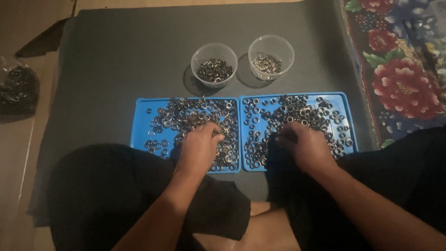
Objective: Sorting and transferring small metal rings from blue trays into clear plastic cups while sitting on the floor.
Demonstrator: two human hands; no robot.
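Rings (pixel 195 116) lie flat, scattered on trays (pixel 139 125); left hand (pixel 200 146), right hand (pixel 304 146) grip unclear.

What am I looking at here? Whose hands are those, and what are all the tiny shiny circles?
The camera sits on a person's head and looks down, so you see their own lap and arms. The left hand rests on a blue tray and the right hand on a second blue tray. Both trays are covered with small metal rings. Fingers are curled into the rings; what they pinch is hidden. Behind stand two clear cups with some rings inside, all on a grey mat.
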